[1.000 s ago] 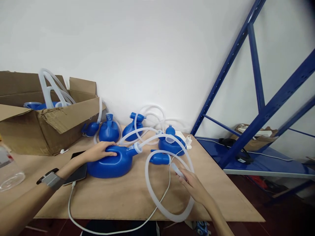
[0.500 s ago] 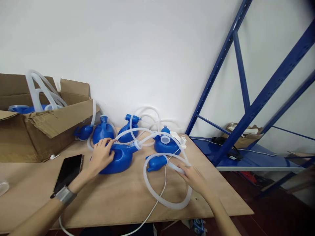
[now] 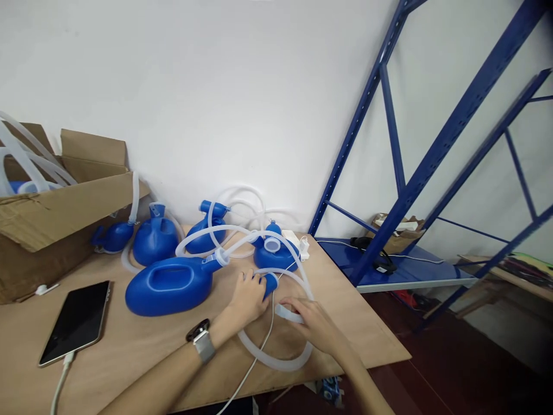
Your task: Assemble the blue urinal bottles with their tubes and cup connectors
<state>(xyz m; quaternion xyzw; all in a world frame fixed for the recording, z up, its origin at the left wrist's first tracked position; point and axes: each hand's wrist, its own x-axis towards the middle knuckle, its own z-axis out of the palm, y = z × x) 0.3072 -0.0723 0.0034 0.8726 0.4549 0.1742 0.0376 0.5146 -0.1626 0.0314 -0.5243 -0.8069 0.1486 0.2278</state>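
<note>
My left hand (image 3: pixel 247 298), with a watch on its wrist, is closed round a small blue funnel piece (image 3: pixel 271 282) lying on the wooden table (image 3: pixel 142 346). My right hand (image 3: pixel 311 324) pinches the free end of a translucent white hose (image 3: pixel 288 314). That hose loops in front of me and runs to the spout of a large blue jug-shaped container (image 3: pixel 170 285), which lies on its side to the left, apart from both hands.
Several more blue containers (image 3: pixel 155 239) with coiled hoses stand along the wall. An open cardboard box (image 3: pixel 56 213) holds more at the left. A phone (image 3: pixel 76 320) lies charging on its white cable. A blue steel shelf frame (image 3: pixel 389 202) stands at the right, past the table edge.
My left hand let go of the large blue container and moved right onto the small blue funnel piece. My right hand drew the hose end closer. The view swung to the right.
</note>
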